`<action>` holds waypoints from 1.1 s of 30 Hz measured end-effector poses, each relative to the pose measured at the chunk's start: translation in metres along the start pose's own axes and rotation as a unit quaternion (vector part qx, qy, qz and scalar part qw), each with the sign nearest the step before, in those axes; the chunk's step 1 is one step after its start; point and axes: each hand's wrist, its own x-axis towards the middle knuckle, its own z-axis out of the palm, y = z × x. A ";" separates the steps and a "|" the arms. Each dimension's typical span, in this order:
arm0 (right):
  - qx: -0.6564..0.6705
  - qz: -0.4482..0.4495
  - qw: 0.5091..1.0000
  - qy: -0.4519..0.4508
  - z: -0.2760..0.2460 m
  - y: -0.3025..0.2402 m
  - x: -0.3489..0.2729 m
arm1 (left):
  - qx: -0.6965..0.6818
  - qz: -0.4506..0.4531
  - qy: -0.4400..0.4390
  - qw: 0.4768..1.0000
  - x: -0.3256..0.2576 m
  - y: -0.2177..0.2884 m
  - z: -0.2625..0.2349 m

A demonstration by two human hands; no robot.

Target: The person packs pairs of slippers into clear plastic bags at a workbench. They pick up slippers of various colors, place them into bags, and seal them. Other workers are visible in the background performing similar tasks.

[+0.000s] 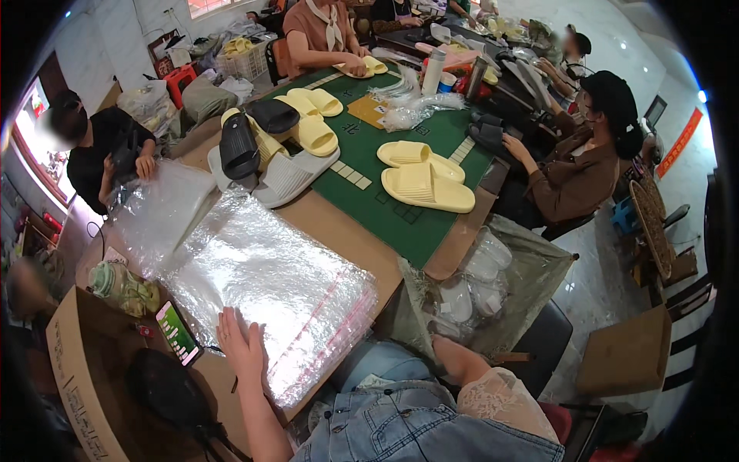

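My left hand (240, 346) lies flat, fingers stretched out, on a stack of shiny clear plastic bags (269, 269) with a pink-red line near one edge. On my right, my right hand (446, 350) reaches down at the near rim of a grey-green woven sack (531, 262); its fingers are hidden there. Inside the sack are several white slippers (481, 266) in clear wrapping. A pair of pale yellow slide slippers (427, 189) lies beyond on a green mat (400, 231). Left of it, yellow and black slides (240, 150) are piled on a large grey-white slide (296, 177).
By my left arm are a phone (178, 333), a jar (123, 289), a black bag (173, 393) and an open cardboard box (77, 377). Co-workers sit around the table; one at the right touches a dark slipper (489, 132). Bottles (433, 71) stand at the far side.
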 end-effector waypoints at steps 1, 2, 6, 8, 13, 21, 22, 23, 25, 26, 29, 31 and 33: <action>0.022 -0.017 1.000 0.011 0.006 0.012 0.003 | -0.002 -0.001 -0.001 1.000 -0.001 0.002 -0.002; 0.053 -0.043 0.997 0.038 0.020 0.041 0.002 | -0.013 -0.001 -0.004 1.000 0.000 0.002 0.000; 0.145 0.113 0.982 0.041 -0.092 0.089 -0.055 | -0.004 -0.007 0.010 1.000 -0.007 -0.004 -0.001; 0.208 0.346 0.899 0.172 -0.137 0.127 -0.093 | -0.012 -0.005 0.008 1.000 -0.004 -0.002 0.001; 0.200 0.234 0.730 0.610 -0.289 0.148 -0.135 | -0.008 -0.006 0.007 1.000 -0.003 -0.002 0.004; 0.216 0.020 0.796 0.565 -0.424 0.141 0.009 | -0.031 -0.012 0.023 0.999 -0.004 0.000 0.004; 0.367 0.047 0.822 0.433 -0.435 0.120 0.017 | -0.028 -0.016 0.027 0.999 -0.005 0.000 0.002; 0.302 0.078 0.842 0.441 -0.443 0.109 0.024 | -0.040 -0.023 0.020 0.999 -0.002 0.005 -0.001; 0.169 0.144 0.864 0.451 -0.446 0.094 0.037 | -0.041 -0.007 0.032 0.999 -0.002 0.005 0.001; 0.161 0.121 0.848 0.489 -0.442 0.082 0.041 | -0.038 -0.009 0.032 0.999 -0.001 0.005 0.001; 0.149 0.068 0.808 0.566 -0.418 0.047 0.034 | -0.032 -0.014 0.027 0.999 -0.004 0.006 -0.002; 0.157 0.059 0.793 0.586 -0.404 0.026 0.014 | -0.028 -0.005 0.027 0.999 -0.004 0.010 -0.007; 0.163 0.054 0.794 0.583 -0.395 0.006 -0.016 | -0.028 0.046 0.021 0.998 -0.008 0.012 -0.014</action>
